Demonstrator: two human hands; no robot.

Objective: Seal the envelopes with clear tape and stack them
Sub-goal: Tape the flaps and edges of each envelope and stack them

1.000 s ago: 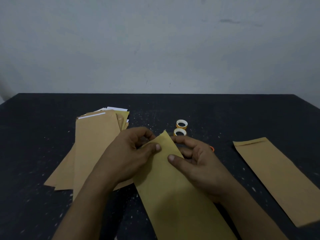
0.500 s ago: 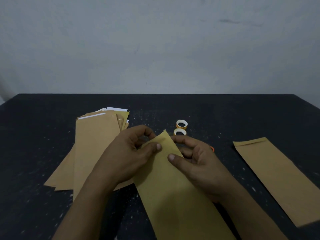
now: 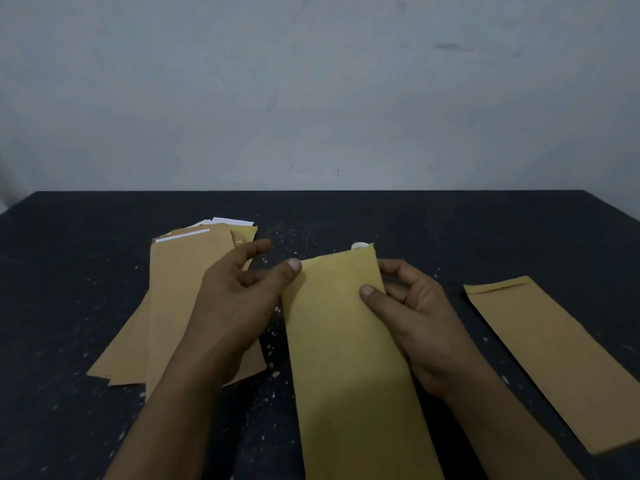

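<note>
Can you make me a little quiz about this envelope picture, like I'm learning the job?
1. True or false: the single envelope on the right lies flat on the table.
2. Which hand's fingers curl behind the held envelope? A) left B) right C) neither
3. Fill in: peeking over the held envelope's top edge is a white ____.
Key: 1 true. 2 B, the right hand; the left hand only touches a corner with its thumb. 3 tape roll.
</note>
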